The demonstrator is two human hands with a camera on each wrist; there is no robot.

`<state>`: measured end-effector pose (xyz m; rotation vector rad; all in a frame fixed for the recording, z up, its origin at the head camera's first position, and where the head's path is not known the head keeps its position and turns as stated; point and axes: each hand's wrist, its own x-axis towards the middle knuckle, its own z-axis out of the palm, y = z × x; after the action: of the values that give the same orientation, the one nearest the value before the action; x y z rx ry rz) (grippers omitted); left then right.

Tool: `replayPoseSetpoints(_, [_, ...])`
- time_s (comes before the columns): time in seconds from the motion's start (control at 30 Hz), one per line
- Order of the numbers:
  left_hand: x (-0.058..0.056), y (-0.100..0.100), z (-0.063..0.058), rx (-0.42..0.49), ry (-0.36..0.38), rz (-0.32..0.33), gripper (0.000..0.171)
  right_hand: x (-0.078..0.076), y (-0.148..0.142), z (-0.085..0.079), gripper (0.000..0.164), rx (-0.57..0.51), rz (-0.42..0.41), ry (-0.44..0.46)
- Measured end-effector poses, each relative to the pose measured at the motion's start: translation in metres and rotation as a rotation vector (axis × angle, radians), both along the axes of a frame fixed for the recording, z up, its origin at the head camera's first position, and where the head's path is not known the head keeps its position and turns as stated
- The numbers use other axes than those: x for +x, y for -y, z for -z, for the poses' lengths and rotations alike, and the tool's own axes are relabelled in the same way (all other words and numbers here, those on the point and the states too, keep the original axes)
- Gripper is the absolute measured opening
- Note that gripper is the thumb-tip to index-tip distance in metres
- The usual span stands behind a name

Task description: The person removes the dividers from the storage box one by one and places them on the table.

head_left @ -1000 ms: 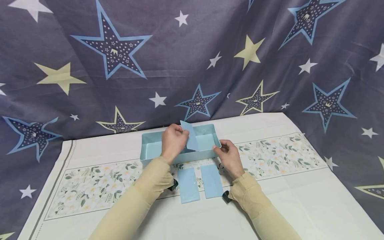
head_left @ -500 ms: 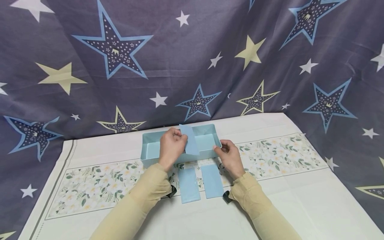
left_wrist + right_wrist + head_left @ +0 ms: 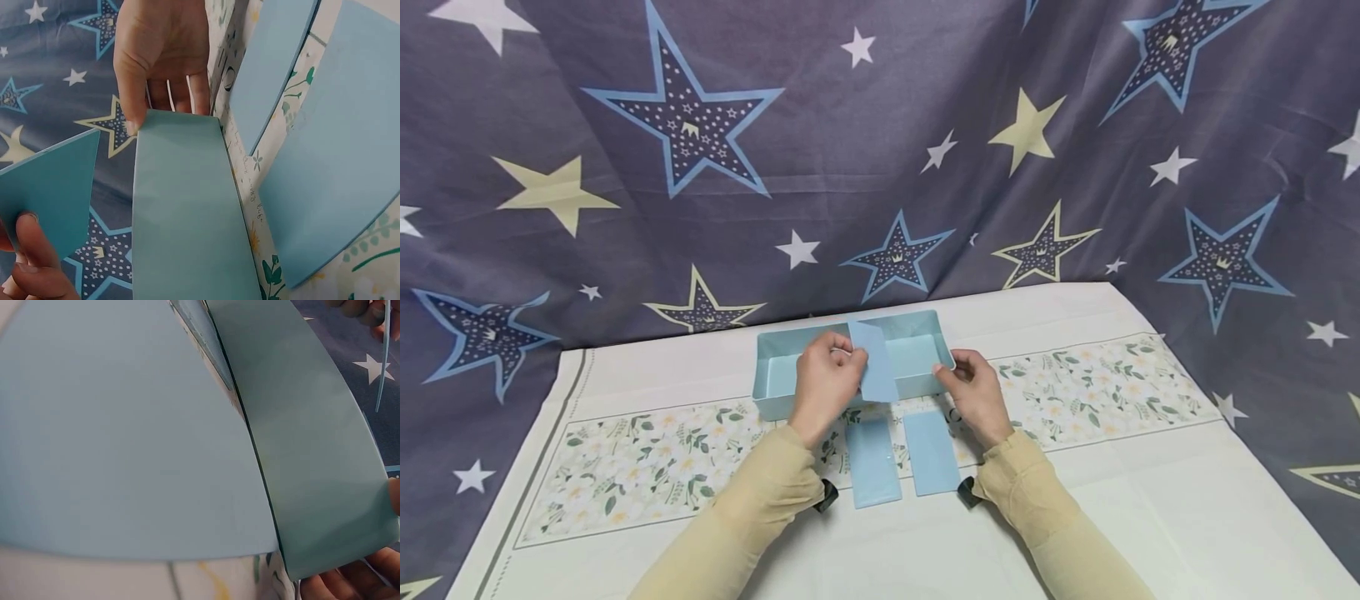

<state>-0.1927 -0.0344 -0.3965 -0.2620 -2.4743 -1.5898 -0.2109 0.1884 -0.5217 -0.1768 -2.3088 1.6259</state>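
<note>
A long, open-topped light blue box (image 3: pixel 775 406) stands on the table in front of me. Over its middle, my left hand (image 3: pixel 823 379) pinches a thin flat blue panel (image 3: pixel 877 367) between thumb and fingers. In the head view the panel overlaps the box's front wall, and the left wrist view shows the panel (image 3: pixel 56 187) apart from the box (image 3: pixel 187 206). At the right end of the box, my right hand (image 3: pixel 976 396) grips the corner, thumb on the rim and fingers (image 3: pixel 344 584) below and behind.
Two similar blue panels, a left one (image 3: pixel 874 467) and a right one (image 3: pixel 931 454), lie side by side in front of the box. A white cloth with a floral band (image 3: pixel 1097 387) covers the table. Behind hangs a dark curtain (image 3: pixel 820 133) with stars.
My left hand has drawn the panel toward me and lower, from over the box's inside to across its front wall. The right hand and box have stayed nearly still.
</note>
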Motion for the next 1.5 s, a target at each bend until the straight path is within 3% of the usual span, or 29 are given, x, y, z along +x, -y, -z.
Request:
replayPoseSetpoints(0.17, [0.006, 0.002, 0.002, -0.018, -0.006, -0.013, 0.008, 0.000, 0.000, 0.001, 0.046, 0.000, -0.004, 0.004])
replayPoseSetpoints(0.47, [0.015, 0.009, 0.009, -0.009, 0.060, -0.009, 0.007, -0.002, 0.000, 0.002, 0.043, -0.005, -0.002, 0.008])
replayPoseSetpoints(1.0, [0.039, 0.018, 0.018, 0.014, 0.090, 0.042, 0.006, -0.002, 0.000, 0.002, 0.043, -0.009, 0.000, 0.012])
replayPoseSetpoints(1.5, [0.052, 0.025, 0.024, 0.023, 0.125, 0.002, 0.006, 0.000, 0.000, -0.002, 0.050, 0.000, -0.007, 0.002])
